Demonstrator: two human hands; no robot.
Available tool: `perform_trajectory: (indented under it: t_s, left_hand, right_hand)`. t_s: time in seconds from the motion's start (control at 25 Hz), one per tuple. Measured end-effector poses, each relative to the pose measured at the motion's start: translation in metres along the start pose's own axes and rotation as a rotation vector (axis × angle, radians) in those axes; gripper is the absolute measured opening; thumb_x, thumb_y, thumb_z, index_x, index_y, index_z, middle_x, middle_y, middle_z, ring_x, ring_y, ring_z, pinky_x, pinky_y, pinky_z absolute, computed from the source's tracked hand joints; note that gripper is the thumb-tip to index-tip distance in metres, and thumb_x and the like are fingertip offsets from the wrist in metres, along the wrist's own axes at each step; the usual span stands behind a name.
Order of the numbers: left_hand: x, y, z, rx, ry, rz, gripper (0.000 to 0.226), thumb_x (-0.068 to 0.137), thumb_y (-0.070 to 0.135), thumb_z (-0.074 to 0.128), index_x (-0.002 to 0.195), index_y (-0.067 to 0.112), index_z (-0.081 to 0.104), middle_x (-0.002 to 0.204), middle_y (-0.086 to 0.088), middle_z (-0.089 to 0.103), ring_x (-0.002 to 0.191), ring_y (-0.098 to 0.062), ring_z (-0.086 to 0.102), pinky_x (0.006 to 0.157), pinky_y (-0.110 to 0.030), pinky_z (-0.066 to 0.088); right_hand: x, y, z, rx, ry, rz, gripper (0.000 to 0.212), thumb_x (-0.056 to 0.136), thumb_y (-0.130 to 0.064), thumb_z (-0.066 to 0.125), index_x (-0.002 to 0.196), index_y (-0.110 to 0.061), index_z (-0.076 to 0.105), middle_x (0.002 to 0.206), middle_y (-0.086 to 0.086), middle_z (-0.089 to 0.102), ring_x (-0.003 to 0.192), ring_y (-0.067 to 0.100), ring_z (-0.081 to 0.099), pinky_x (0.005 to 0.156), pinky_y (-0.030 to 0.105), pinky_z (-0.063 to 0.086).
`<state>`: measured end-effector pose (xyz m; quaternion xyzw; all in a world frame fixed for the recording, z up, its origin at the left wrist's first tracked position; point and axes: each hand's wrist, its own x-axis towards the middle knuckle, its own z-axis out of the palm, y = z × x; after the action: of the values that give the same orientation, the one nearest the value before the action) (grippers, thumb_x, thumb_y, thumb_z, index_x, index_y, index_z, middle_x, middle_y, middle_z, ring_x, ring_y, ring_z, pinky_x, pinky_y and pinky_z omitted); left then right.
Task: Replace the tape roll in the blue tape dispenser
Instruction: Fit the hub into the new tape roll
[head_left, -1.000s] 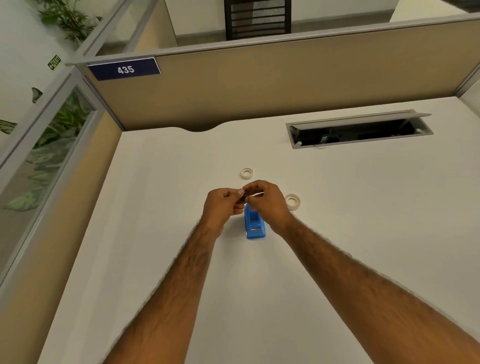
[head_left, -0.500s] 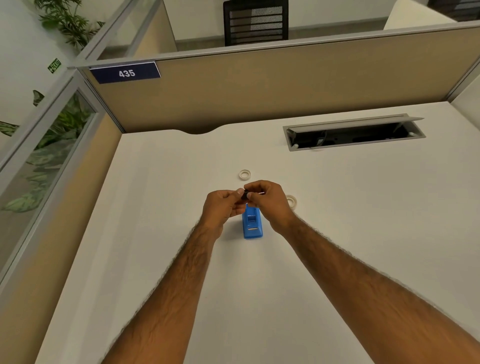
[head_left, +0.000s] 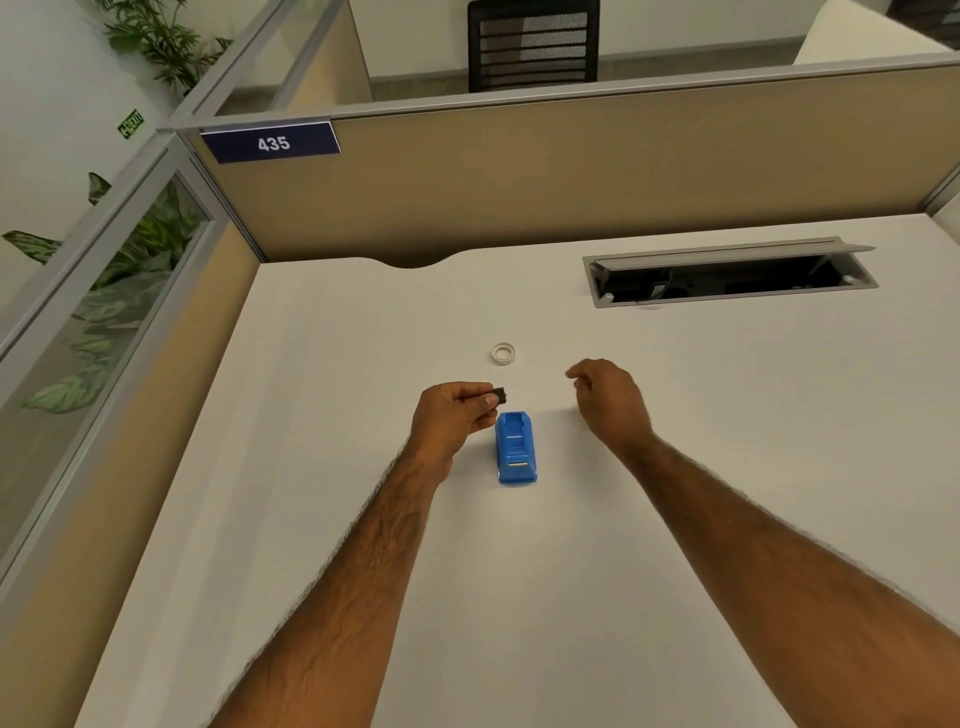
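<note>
Above the dispenser (head_left: 514, 453), left hand (head_left: 457, 415) pinches a small black hub (head_left: 500, 395); right hand (head_left: 608, 400) loosely curled, empty, nearer the roll (head_left: 502, 353) beyond.

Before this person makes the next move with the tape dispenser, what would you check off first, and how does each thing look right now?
1. Blue dispenser resting flat on the desk, hands off it: ok.
2. Small black part pinched in the left hand: ok.
3. Right hand free to pick something up: ok, fingers loosely curled, nothing visible in them.
4. A white tape ring within reach on the desk: ok, beyond the dispenser.
5. That ring is the fresh roll, not the spent core: cannot tell.
6. Dispenser cradle empty: cannot tell, too small to see.
</note>
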<state>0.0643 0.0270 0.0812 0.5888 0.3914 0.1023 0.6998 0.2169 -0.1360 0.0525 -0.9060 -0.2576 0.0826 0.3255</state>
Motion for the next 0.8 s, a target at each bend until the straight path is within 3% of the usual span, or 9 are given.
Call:
perform_trajectory:
  t_s: [0.08,0.2,0.44,0.56,0.68,0.8]
  left_hand:
    - [0.002,-0.001,-0.001,0.001,0.004,0.002,0.014,0.087,0.004,0.074,0.094,0.016,0.075,0.097,-0.007,0.078,0.09,-0.02,0.075,0.075,-0.025,0.061]
    - [0.004,-0.002,-0.001,0.009,-0.003,0.005,0.018,0.086,0.001,0.074,0.09,0.019,0.075,0.091,-0.001,0.079,0.087,-0.017,0.076,0.072,-0.023,0.06]
    - [0.004,0.0,-0.003,0.01,-0.025,0.042,0.023,0.084,-0.002,0.074,0.091,0.02,0.074,0.09,0.001,0.079,0.084,-0.012,0.077,0.071,-0.02,0.059]
    - [0.003,0.002,-0.002,0.035,-0.031,0.095,0.024,0.085,0.0,0.073,0.094,0.022,0.074,0.095,-0.001,0.079,0.087,-0.013,0.076,0.074,-0.022,0.06]
    - [0.002,0.004,0.0,0.051,-0.049,0.141,0.023,0.087,0.003,0.072,0.102,0.02,0.073,0.098,-0.004,0.078,0.088,-0.017,0.075,0.076,-0.026,0.061]
    - [0.001,0.007,0.003,0.06,-0.059,0.159,0.023,0.088,0.005,0.072,0.109,0.014,0.072,0.101,-0.007,0.077,0.091,-0.019,0.074,0.08,-0.03,0.061]
  right_hand:
    - [0.001,0.018,-0.001,-0.203,-0.108,0.002,0.033,0.093,-0.016,0.055,0.126,-0.017,0.06,0.122,0.01,0.059,0.115,0.028,0.051,0.094,0.039,0.048]
    - [0.0,0.028,0.003,-0.311,-0.273,0.027,0.053,0.088,-0.025,0.066,0.138,-0.023,0.05,0.129,0.01,0.051,0.121,0.029,0.044,0.097,0.042,0.047]
    - [-0.004,0.034,0.012,-0.296,-0.303,0.009,0.034,0.089,-0.015,0.064,0.122,-0.019,0.06,0.123,0.008,0.053,0.115,0.025,0.047,0.093,0.038,0.049]
    - [-0.008,0.028,0.008,-0.099,-0.188,0.013,0.034,0.087,-0.02,0.067,0.12,-0.018,0.061,0.12,0.005,0.058,0.108,0.023,0.054,0.089,0.03,0.046]
    - [-0.01,0.007,-0.001,0.296,-0.055,0.121,0.033,0.088,-0.025,0.069,0.12,-0.018,0.063,0.118,0.002,0.064,0.098,0.02,0.063,0.082,0.032,0.056]
    - [-0.013,-0.019,-0.011,0.62,-0.122,0.166,0.036,0.087,-0.017,0.07,0.122,-0.021,0.065,0.119,0.001,0.066,0.092,0.018,0.069,0.07,0.022,0.059]
